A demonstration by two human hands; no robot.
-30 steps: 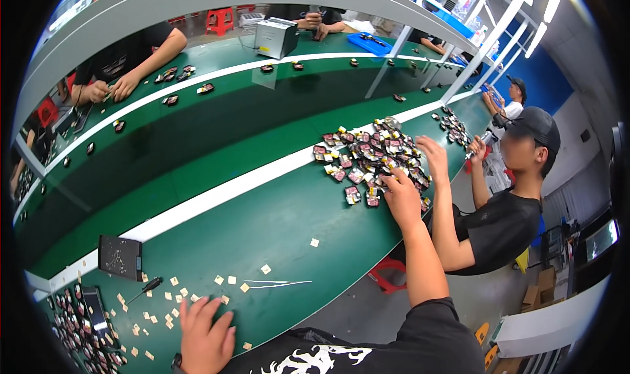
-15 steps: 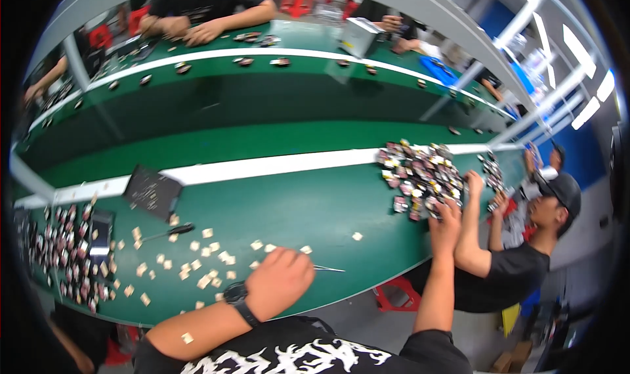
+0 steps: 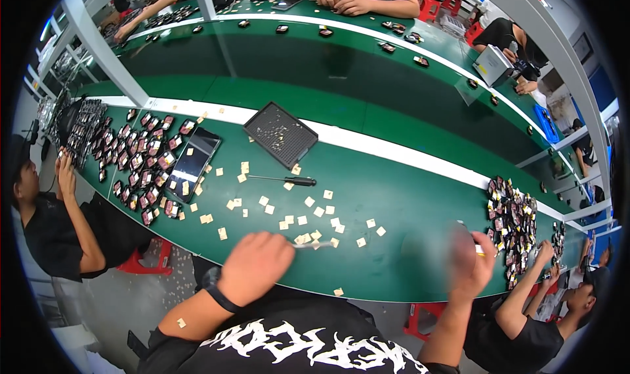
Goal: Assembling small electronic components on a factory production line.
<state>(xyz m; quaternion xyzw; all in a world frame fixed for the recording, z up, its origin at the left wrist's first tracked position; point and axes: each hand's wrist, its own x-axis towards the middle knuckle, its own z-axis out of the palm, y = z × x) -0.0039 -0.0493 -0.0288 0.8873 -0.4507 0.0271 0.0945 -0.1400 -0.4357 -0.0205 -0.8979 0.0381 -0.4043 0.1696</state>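
Tweezers (image 3: 312, 245) in left hand (image 3: 259, 265), fingers curled round the rear part, front end poking out to the right by the loose cream squares (image 3: 319, 212); can't tell if the tips pinch anything. Right hand (image 3: 474, 272) grasps one small dark unit (image 3: 463, 250) over the near side of the green table (image 3: 394, 197); blurred, so no read on which face is up. Unit is between the heaped units (image 3: 512, 226) and the squares, probably for easy view and reach. Squares lie scattered, mostly apart, which likely makes each easy to get at. Screwdriver (image 3: 302, 181) lies beyond them, black tray (image 3: 300, 147) with small bits farther back at the white strip (image 3: 394, 153), seemingly parked clear of the hands. Dark flat device (image 3: 193, 167) sits beside the spread units (image 3: 141, 157) at left. One square rests on the left forearm (image 3: 191, 308), looks accidental
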